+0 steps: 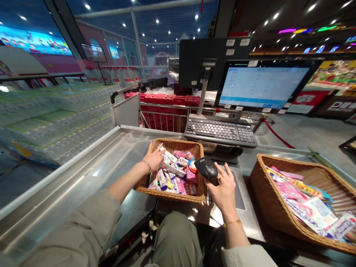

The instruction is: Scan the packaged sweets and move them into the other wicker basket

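Note:
My right hand [224,187] grips a black handheld barcode scanner [206,168], its head over the right rim of the middle wicker basket [172,196]. Packaged sweets fill that basket: white and blue packs, pink packs [191,176] and a Dove pack [183,161]. At the basket's upper left, my left hand [155,158] reaches in with fingers stretched apart, touching white boxes [169,155]. Whether its fingertips pinch one of them is hard to see.
A second wicker basket [260,193] with bright packs stands on the right. Behind the middle basket are a keyboard [219,129] and a lit monitor [263,83]. The metal counter [91,167] has a raised left edge. Stacked bottle packs [55,126] stand beyond it.

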Demonstrator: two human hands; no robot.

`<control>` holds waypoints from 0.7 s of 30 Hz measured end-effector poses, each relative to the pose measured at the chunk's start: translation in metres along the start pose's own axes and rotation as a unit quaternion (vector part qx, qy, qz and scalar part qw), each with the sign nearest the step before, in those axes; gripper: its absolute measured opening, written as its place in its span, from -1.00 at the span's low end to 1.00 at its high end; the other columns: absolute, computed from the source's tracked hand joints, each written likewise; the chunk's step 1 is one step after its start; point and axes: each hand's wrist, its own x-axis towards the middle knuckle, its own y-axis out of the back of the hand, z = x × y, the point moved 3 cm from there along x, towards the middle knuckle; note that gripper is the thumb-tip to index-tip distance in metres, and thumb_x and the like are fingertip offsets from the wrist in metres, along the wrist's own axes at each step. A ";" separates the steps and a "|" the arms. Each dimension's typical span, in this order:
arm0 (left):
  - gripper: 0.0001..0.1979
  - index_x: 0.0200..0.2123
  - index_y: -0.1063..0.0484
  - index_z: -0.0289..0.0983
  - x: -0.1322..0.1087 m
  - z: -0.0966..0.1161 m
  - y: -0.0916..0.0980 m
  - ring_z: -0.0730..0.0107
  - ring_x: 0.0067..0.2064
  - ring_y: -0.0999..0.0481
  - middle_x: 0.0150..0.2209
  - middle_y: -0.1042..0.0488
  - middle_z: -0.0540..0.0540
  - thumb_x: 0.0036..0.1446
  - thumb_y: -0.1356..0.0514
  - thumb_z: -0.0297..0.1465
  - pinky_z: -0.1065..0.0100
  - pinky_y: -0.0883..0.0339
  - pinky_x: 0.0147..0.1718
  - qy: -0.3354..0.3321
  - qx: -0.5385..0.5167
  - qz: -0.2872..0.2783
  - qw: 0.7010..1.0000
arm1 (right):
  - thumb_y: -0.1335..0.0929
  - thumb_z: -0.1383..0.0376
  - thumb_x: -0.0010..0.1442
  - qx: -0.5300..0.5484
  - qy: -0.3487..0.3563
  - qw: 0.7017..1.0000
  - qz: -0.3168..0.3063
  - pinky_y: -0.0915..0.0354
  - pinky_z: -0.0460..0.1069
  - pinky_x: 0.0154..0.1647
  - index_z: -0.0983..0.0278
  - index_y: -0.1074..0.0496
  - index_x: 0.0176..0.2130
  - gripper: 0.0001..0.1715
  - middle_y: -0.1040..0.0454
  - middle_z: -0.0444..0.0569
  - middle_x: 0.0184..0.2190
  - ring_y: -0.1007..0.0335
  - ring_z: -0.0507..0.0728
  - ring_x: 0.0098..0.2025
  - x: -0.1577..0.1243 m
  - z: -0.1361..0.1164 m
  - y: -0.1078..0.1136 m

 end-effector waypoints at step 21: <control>-0.61 -0.08 -0.52 -0.07 0.004 0.043 -0.022 -0.11 0.39 -0.03 0.30 -0.28 -0.10 0.01 -0.37 -0.12 -0.45 0.51 0.24 -0.095 0.042 0.040 0.994 | -0.42 0.12 0.08 0.000 -0.001 1.000 0.007 -0.13 0.38 0.25 0.20 -0.55 -0.31 -0.78 -0.49 0.06 0.09 -0.07 0.37 0.34 -0.001 0.003 0.004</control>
